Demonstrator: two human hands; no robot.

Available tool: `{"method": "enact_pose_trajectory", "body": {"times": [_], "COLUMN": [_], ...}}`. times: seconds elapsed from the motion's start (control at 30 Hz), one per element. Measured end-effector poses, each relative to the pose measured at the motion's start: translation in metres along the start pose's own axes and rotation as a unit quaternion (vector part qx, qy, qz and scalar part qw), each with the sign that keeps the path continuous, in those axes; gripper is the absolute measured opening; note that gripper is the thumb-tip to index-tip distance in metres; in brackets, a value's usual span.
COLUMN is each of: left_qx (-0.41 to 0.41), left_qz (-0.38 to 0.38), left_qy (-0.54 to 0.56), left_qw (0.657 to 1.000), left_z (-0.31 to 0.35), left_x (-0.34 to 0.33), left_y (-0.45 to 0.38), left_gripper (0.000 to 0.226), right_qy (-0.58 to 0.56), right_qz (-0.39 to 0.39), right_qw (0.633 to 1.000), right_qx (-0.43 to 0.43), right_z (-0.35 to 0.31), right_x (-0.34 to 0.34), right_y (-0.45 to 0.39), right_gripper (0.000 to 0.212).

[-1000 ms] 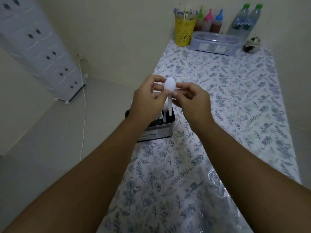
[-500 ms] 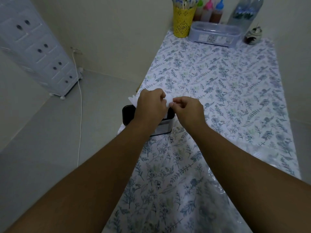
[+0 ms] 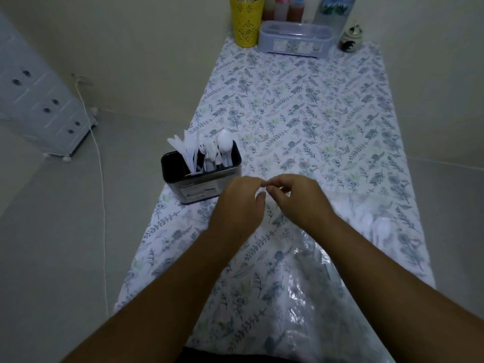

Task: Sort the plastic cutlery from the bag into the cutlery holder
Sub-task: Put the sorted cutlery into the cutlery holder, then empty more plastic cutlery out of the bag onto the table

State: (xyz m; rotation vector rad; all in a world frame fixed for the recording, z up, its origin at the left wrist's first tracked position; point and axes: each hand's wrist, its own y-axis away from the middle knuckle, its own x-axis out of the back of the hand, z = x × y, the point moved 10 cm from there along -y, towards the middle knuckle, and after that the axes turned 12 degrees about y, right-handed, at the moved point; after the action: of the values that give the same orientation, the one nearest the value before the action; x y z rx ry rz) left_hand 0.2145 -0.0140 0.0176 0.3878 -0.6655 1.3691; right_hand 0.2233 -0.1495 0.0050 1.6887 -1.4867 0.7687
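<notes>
Both hands hover together just in front of the cutlery holder (image 3: 200,176): the left hand (image 3: 239,203) and right hand (image 3: 296,200) have loosely curled fingers whose tips nearly meet, and neither visibly holds a piece (probably between picks). The holder stands near the counter's (image 3: 314,113) left edge with white knives, forks and a spoon (image 3: 224,142) upright inside, grouped apart. The clear bag (image 3: 366,221), with pieces remaining, lies by the right forearm, while a yellow cup (image 3: 246,24) and lidded box (image 3: 294,40) sit far back, obstructing nothing.
</notes>
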Motion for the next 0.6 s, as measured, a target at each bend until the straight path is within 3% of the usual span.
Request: {"method": "enact_pose_trajectory", "body": {"times": [0.1, 0.2, 0.4, 0.6], "left_qx": [-0.008, -0.006, -0.17, -0.268], "left_qz": [-0.052, -0.16, -0.346, -0.328], "left_qy": [0.021, 0.028, -0.041, -0.144], "left_qw": [0.998, 0.987, 0.922, 0.894], "left_z": [0.003, 0.0, 0.015, -0.007], "left_x": [-0.049, -0.108, -0.194, -0.19], "left_y": [0.045, 0.094, 0.179, 0.187], "left_gripper": [0.027, 0.039, 0.05, 0.049], "right_qy": [0.03, 0.051, 0.094, 0.145], "right_qz": [-0.028, -0.051, -0.078, -0.061], "right_qw": [0.998, 0.995, 0.987, 0.984], "right_qx": [-0.045, -0.074, -0.103, -0.088], "right_z": [0.046, 0.09, 0.158, 0.187], "right_x": [-0.009, -0.019, -0.043, -0.056], "right_y": [0.046, 0.095, 0.179, 0.229], "right_gripper": [0.019, 0.023, 0.02, 0.022]}}
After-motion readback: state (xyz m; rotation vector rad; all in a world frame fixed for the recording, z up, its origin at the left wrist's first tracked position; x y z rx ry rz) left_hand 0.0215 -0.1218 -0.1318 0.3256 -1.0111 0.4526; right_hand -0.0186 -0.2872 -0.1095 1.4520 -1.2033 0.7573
